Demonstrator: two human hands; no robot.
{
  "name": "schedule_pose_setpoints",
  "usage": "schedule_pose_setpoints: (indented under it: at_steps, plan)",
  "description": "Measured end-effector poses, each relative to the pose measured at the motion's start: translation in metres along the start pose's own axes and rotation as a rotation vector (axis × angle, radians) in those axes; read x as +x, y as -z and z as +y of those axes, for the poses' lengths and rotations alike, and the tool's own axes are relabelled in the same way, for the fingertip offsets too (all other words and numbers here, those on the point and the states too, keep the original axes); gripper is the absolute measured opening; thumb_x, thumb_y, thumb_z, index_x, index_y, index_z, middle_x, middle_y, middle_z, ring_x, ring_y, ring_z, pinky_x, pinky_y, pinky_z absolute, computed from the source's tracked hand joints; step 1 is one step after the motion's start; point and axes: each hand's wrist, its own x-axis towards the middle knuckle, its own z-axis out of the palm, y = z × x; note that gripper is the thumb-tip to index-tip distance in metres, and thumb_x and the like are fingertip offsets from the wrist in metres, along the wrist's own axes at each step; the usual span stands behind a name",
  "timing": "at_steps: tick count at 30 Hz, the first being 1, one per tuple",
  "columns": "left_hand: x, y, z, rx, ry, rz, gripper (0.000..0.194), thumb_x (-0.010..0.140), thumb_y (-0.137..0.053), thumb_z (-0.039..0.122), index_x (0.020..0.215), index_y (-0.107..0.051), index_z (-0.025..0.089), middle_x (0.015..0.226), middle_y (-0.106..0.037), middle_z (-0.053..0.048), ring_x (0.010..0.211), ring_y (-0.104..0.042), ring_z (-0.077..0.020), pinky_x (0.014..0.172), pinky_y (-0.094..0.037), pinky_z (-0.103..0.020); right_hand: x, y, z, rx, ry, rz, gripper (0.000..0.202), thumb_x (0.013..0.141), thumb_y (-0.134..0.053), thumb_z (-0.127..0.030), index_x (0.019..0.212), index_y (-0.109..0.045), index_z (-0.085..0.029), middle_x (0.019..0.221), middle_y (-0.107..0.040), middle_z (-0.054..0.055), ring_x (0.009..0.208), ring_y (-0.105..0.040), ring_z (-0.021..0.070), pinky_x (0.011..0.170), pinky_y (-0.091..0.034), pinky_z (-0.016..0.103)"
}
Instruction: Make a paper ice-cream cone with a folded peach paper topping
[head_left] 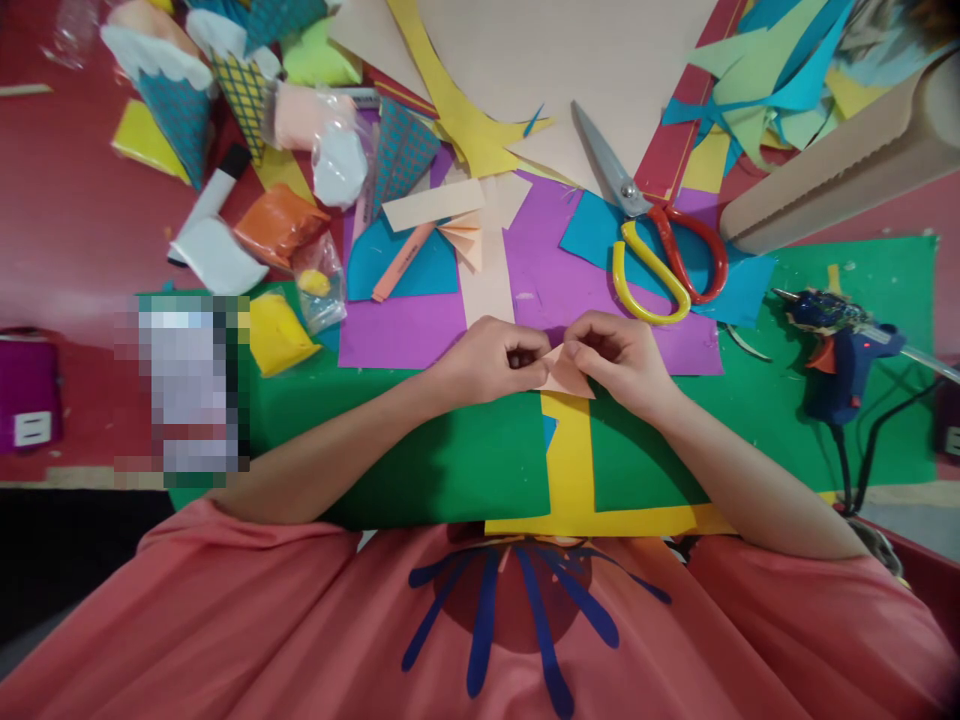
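Between my two hands is a small peach piece of paper, with a pointed corner hanging down to the right. My left hand pinches its left side with thumb and fingers. On the other side, my right hand grips the upper right edge, thumb in front. Both hands are just above the green sheet and the yellow strip. Beyond them lie a purple sheet, a peach marker and a fan-folded peach paper. Scissors with one yellow and one red handle rest open past my right hand.
A blue glue gun with its cord lies at the right. Paper scraps and a beige tube-like object are at the upper right. At the left are patterned cones, clay packets and a blurred-out rectangular object.
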Motion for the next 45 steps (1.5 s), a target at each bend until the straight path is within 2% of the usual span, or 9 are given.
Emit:
schedule_pose_setpoints:
  at_steps: [5, 9, 13, 19, 24, 28, 31, 39, 45]
  plan:
    - [0.000, -0.002, -0.001, -0.016, -0.028, 0.044, 0.029, 0.076, -0.051, 0.027, 0.051, -0.044, 0.014, 0.046, -0.035, 0.006, 0.046, -0.030, -0.0021, 0.043, -0.023, -0.016, 0.000, 0.000, 0.001, -0.007, 0.038, 0.006, 0.013, 0.079, -0.055, -0.021, 0.067, -0.056, -0.016, 0.061, -0.050, -0.003, 0.055, -0.041, 0.0060, 0.048, -0.032, 0.020]
    - [-0.001, -0.006, -0.003, -0.202, -0.002, 0.168, 0.020, 0.078, -0.058, 0.033, 0.074, -0.062, 0.013, 0.061, -0.059, 0.003, 0.052, -0.048, -0.0039, 0.047, -0.037, -0.014, 0.000, 0.000, 0.001, 0.039, 0.057, 0.074, 0.014, 0.080, -0.056, -0.022, 0.067, -0.057, -0.016, 0.062, -0.052, -0.003, 0.056, -0.044, 0.0061, 0.051, -0.035, 0.021]
    - [-0.005, -0.006, -0.006, -0.328, -0.024, 0.219, 0.035, 0.080, -0.064, 0.042, 0.100, -0.069, 0.014, 0.092, -0.074, -0.006, 0.078, -0.068, -0.0124, 0.064, -0.053, -0.018, 0.001, -0.001, 0.003, 0.071, 0.057, 0.190, 0.013, 0.080, -0.058, -0.023, 0.069, -0.059, -0.017, 0.064, -0.054, -0.003, 0.060, -0.048, 0.0076, 0.057, -0.039, 0.023]
    - [-0.005, -0.006, -0.011, -0.149, -0.191, 0.262, 0.058, 0.075, -0.069, 0.053, 0.120, -0.065, 0.016, 0.122, -0.068, -0.011, 0.112, -0.065, -0.0219, 0.093, -0.054, -0.028, -0.002, -0.004, 0.004, 0.147, 0.044, 0.321, 0.017, 0.084, -0.062, -0.031, 0.071, -0.059, -0.020, 0.065, -0.054, -0.002, 0.059, -0.049, 0.0092, 0.057, -0.040, 0.025]
    - [-0.005, -0.009, -0.009, -0.143, -0.126, 0.299, 0.055, 0.079, -0.063, 0.054, 0.118, -0.066, 0.016, 0.116, -0.071, -0.009, 0.099, -0.070, -0.0190, 0.077, -0.058, -0.024, -0.005, -0.008, 0.003, 0.132, -0.015, 0.392, 0.026, 0.082, -0.065, -0.046, 0.074, -0.060, -0.021, 0.065, -0.054, -0.001, 0.058, -0.050, 0.0105, 0.054, -0.041, 0.026]
    - [-0.006, -0.008, -0.009, -0.162, -0.123, 0.418, 0.037, 0.084, -0.061, 0.047, 0.094, -0.074, 0.014, 0.092, -0.077, -0.007, 0.083, -0.071, -0.0150, 0.072, -0.057, -0.022, -0.004, -0.010, 0.001, 0.181, 0.008, 0.366, 0.029, 0.079, -0.067, -0.047, 0.073, -0.060, -0.020, 0.062, -0.053, -0.003, 0.055, -0.049, 0.0089, 0.054, -0.043, 0.025]
    - [-0.006, -0.009, -0.010, -0.130, -0.131, 0.474, 0.038, 0.085, -0.058, 0.048, 0.084, -0.073, 0.014, 0.083, -0.076, -0.006, 0.079, -0.070, -0.0144, 0.069, -0.056, -0.022, -0.003, -0.010, 0.000, 0.222, 0.015, 0.307, 0.029, 0.079, -0.069, -0.045, 0.072, -0.060, -0.019, 0.061, -0.054, -0.003, 0.054, -0.048, 0.0077, 0.053, -0.043, 0.023]
    - [-0.008, -0.010, -0.010, 0.068, -0.030, 0.374, 0.036, 0.083, -0.060, 0.048, 0.088, -0.074, 0.015, 0.065, -0.074, -0.004, 0.064, -0.069, -0.0149, 0.053, -0.050, -0.020, -0.004, -0.011, 0.000, 0.220, -0.009, 0.294, 0.033, 0.077, -0.068, -0.050, 0.073, -0.061, -0.019, 0.064, -0.055, -0.003, 0.056, -0.049, 0.0072, 0.054, -0.043, 0.022]
    - [-0.012, -0.010, -0.010, 0.159, -0.123, 0.405, 0.030, 0.086, -0.059, 0.040, 0.102, -0.074, 0.021, 0.093, -0.078, -0.004, 0.081, -0.073, -0.0151, 0.069, -0.056, -0.018, -0.003, -0.011, 0.001, 0.295, -0.003, 0.260, 0.030, 0.077, -0.070, -0.048, 0.074, -0.061, -0.019, 0.064, -0.054, -0.004, 0.054, -0.048, 0.0062, 0.055, -0.044, 0.021]
